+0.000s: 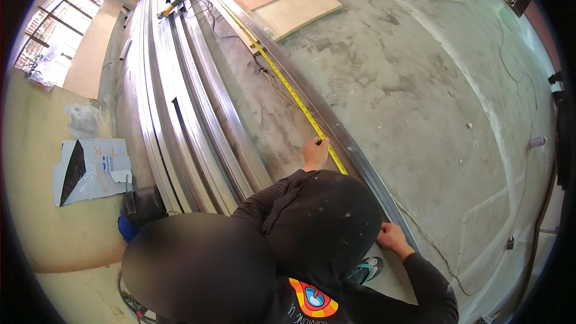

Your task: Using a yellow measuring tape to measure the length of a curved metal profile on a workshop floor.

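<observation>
Left hand (pixel 315 152) fingers pinching yellow tape measure (pixel 291 92) onto long metal rail (pixel 354 150); right hand (pixel 391 237) fingers curled gripping same rail nearer

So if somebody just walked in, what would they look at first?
Probably the yellow tape measure, stretched in a long line along a metal rail on the concrete floor. A crouching person in a dark hoodie touches it with one hand, the other hand resting by the rail. To the left lies a big bundle of shiny metal rails.
</observation>
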The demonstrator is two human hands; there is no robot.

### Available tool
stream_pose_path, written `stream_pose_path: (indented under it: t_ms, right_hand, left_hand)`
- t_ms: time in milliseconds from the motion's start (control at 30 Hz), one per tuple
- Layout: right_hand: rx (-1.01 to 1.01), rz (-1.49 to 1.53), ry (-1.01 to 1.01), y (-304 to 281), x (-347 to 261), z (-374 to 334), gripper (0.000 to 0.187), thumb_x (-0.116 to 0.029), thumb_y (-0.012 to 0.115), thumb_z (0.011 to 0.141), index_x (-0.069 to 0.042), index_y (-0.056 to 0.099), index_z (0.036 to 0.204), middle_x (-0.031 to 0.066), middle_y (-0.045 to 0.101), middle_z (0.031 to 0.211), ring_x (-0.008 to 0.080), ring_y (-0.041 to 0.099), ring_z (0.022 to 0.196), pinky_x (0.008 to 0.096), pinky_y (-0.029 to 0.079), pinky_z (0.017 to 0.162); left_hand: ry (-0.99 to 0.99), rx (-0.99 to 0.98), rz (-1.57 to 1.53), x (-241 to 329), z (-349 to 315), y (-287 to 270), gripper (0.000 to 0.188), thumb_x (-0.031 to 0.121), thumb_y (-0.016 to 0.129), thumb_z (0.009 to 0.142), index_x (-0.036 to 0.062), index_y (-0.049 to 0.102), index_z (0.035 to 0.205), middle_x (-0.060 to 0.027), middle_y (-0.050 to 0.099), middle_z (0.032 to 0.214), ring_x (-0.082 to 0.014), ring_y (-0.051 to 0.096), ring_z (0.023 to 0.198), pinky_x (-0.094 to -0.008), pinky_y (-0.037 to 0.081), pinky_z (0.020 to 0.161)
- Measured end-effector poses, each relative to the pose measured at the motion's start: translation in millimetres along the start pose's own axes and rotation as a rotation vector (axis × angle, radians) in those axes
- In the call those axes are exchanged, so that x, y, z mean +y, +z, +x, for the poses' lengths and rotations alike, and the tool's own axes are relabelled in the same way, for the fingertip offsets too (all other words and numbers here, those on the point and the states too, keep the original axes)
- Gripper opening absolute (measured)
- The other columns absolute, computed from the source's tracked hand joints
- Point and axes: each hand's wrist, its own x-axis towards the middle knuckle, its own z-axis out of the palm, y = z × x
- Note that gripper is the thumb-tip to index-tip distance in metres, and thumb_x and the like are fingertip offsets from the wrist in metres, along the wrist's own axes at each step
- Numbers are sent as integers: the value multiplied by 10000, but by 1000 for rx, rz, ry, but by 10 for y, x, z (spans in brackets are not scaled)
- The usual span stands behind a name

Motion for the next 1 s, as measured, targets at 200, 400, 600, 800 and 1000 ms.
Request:
stream_pose_path:
  t_ms: [200, 400, 600, 800, 1000]
  right_hand:
    - [66, -3, 102, 51, 413, -159, 269, -317, 559, 789, -126, 724, 882, 168, 673, 820, 357, 649, 784, 443, 508, 711]
    - [43, -121, 99, 230, -104, -129, 253, -268, 547, 767, -136, 736, 872, 184, 673, 825, 382, 651, 787, 456, 517, 742]
    - [129, -93, 71, 389, -86, -41, 244, -247, 541, 767, -132, 743, 841, 200, 670, 823, 385, 653, 804, 450, 518, 751]
    - [129, -70, 73, 290, -163, 40, 245, -222, 543, 763, -120, 747, 852, 207, 670, 830, 386, 653, 799, 440, 518, 753]
    - [107, -64, 37, 325, -181, 64, 256, -219, 541, 755, -134, 749, 877, 198, 676, 843, 381, 656, 805, 434, 519, 760]
  left_hand:
    - [-130, -140, -256, 500, -16, -13, 204, 155, 643, 827, -25, 613, 736, -61, 595, 596, -131, 576, 495, -296, 453, 480]
    - [8, -3, 167, 58, 296, -127, 255, 237, 649, 705, -12, 651, 757, -215, 636, 680, -362, 640, 691, -444, 487, 651]
    - [43, -17, 272, 201, 296, -148, 266, 239, 626, 699, -22, 641, 750, -237, 634, 716, -399, 629, 734, -463, 483, 678]
    - [67, 7, 305, 305, 341, -153, 277, 248, 622, 702, -27, 634, 734, -246, 633, 732, -411, 628, 752, -467, 485, 691]
    - [61, 7, 377, 272, 403, -178, 280, 253, 628, 705, -26, 637, 731, -246, 635, 737, -417, 629, 742, -462, 489, 695]
